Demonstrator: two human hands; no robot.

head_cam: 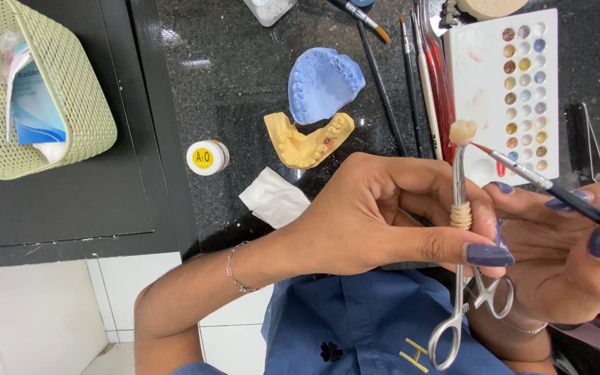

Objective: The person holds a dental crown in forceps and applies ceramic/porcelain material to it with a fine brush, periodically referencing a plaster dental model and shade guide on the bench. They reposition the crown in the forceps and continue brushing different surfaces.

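My left hand [376, 212] grips a pair of steel locking forceps [458, 278] upright, thumb and fingers closed around its wrapped middle. The forceps' tip clamps a small cream tooth crown [462, 130]. My right hand [571, 250] holds a fine brush [543, 184] like a pen, and its reddish tip touches the crown from the right. Both hands hover over the dark granite counter [244, 90], in front of my blue smock.
A white palette [484, 76] with several small colour wells lies behind the crown, with several brushes [411, 76] to its left. A blue dental cast [322, 83] and a yellow one [307, 142] sit mid-counter, beside a small jar [206, 157], a white tissue [274, 198] and a green basket [71, 90].
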